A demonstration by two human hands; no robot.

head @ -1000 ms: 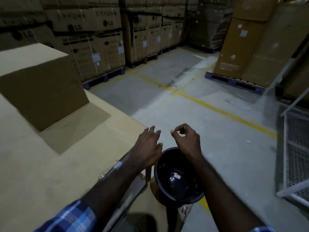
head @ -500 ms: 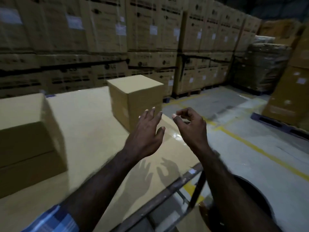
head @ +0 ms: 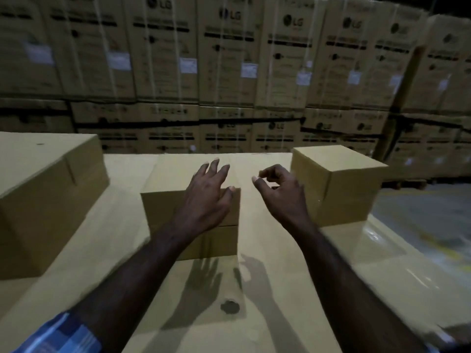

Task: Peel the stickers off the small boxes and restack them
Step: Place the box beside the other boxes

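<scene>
Three brown boxes sit on a big flat cardboard top [head: 76,263]. The middle box [head: 178,171] is right in front of the person. A bigger box [head: 46,174] is on the left, and a small box [head: 351,179] stands on the right, near the edge.

The left hand [head: 206,200] is above the middle box with its fingers spread out flat. It holds nothing. I think it is reaching for that box to pick it up or turn it. I cannot tell if it touches the box.

The right hand [head: 283,194] is between the middle box and the small box. Its fingers are bent, with thumb and first finger close together, like a pinch. I cannot see anything in it.

No sticker shows on these three boxes from here. One may be on a hidden side. Far behind is a tall wall of boxes [head: 229,72] with white labels.
</scene>
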